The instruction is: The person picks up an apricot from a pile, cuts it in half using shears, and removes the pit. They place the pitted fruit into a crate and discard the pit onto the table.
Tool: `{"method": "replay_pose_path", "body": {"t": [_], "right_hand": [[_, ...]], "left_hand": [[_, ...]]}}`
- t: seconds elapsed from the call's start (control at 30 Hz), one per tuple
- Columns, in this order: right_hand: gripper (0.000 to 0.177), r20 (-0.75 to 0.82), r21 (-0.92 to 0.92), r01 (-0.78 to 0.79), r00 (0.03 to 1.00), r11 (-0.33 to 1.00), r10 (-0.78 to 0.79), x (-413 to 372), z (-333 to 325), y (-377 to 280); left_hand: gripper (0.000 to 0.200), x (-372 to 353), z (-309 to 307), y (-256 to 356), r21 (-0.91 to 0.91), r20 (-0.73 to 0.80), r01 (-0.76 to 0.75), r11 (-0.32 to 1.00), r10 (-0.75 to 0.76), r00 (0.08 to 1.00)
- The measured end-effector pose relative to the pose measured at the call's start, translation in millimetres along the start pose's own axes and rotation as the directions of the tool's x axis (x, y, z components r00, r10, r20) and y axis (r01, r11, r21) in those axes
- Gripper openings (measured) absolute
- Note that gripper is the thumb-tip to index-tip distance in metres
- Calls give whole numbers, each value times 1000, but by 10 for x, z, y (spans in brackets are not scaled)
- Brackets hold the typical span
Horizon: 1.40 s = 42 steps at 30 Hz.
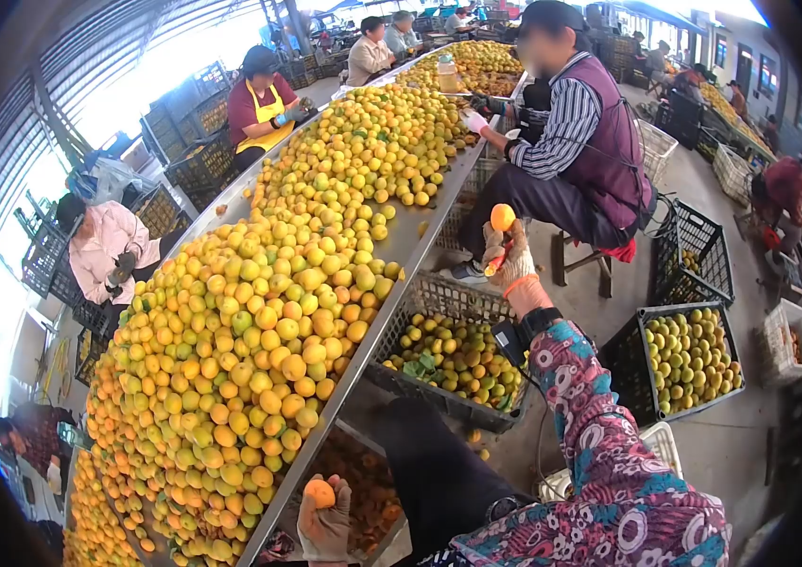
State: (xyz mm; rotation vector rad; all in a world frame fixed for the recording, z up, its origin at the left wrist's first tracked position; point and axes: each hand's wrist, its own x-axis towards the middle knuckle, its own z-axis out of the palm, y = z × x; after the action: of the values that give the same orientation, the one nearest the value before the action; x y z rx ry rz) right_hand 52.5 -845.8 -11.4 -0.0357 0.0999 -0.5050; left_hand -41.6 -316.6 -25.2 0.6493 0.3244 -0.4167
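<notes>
My gloved left hand (325, 531) grips one orange (319, 492) beside the worktop (408, 236), my right hand (516, 263) another orange (503, 217) well apart, and light, even finger pressure should best spare the peel.

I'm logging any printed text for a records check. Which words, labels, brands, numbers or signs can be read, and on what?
None can be read.
Jar on the sorting table: too small and blurred to tell any label.
Black crate at right: no readable marking.
Patterned sleeve: printed shapes, no readable lettering.
</notes>
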Motion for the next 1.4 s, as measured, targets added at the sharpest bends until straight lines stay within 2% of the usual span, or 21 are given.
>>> {"method": "replay_pose_path", "body": {"t": [0.03,0.07,0.17,0.23,0.37,0.47,0.63,0.77,0.87,1.07,1.1,1.17,1.2,1.23,1.27,1.3,1.33,1.37,1.4], "right_hand": [[58,13,0,4,1000,1000,-4,-3,28,-3],[56,-64,-38,78,995,996,-80,-2,72,7],[55,-56,-27,65,996,998,-66,15,76,-13],[47,-32,-4,36,999,999,-36,52,10,-62],[43,-11,-18,64,998,998,-64,92,-38,-77],[43,-13,4,14,1000,1000,-13,60,-29,-89],[42,-18,9,22,1000,1000,-22,32,5,-74],[54,-17,-35,55,998,998,-55,-75,141,-19],[43,-33,3,18,999,1000,-18,-14,96,-60],[51,-4,-75,-44,999,996,44,-104,161,131],[50,61,-149,-38,997,988,47,-152,209,153],[47,165,-288,-88,976,954,139,-237,256,349],[45,245,-374,-46,958,926,147,-257,240,402],[43,323,-445,-24,928,895,185,-265,238,481],[40,292,-550,9,939,835,183,-550,508,711],[39,312,-569,-95,894,817,321,-493,466,783],[37,294,-572,-142,884,808,363,-448,462,887],[37,312,-573,-325,763,753,567,-210,207,837],[37,194,-520,-392,811,759,552,-350,312,1104]], "left_hand": [[38,16,-6,21,1,-3,-12,1000,12,1000],[38,34,-53,46,-24,12,-6,1000,7,1000],[39,89,-290,99,-85,55,-2,996,7,998],[38,95,-365,114,-102,75,-15,995,23,997],[36,75,-386,112,-11,45,-67,998,68,997],[37,40,-278,111,51,17,-105,993,105,994],[40,-21,-135,81,143,4,-166,976,167,986],[40,-9,-149,96,133,29,-139,981,137,990],[40,-13,-154,89,137,37,-142,980,138,990],[38,-52,-157,131,130,32,-160,979,157,987],[39,-2,-230,138,119,47,-170,978,166,985],[39,128,-492,189,104,23,-189,976,188,982],[38,134,-440,203,68,11,-201,977,201,980],[41,112,-407,194,56,61,-264,963,261,963],[44,61,-307,189,38,111,-325,945,320,941],[46,62,-342,229,-35,106,-258,966,260,960],[45,45,-383,230,59,187,-372,926,356,916],[45,5,-373,304,-57,172,-292,955,297,939],[42,-54,-356,338,-27,138,-347,938,347,928]]}}
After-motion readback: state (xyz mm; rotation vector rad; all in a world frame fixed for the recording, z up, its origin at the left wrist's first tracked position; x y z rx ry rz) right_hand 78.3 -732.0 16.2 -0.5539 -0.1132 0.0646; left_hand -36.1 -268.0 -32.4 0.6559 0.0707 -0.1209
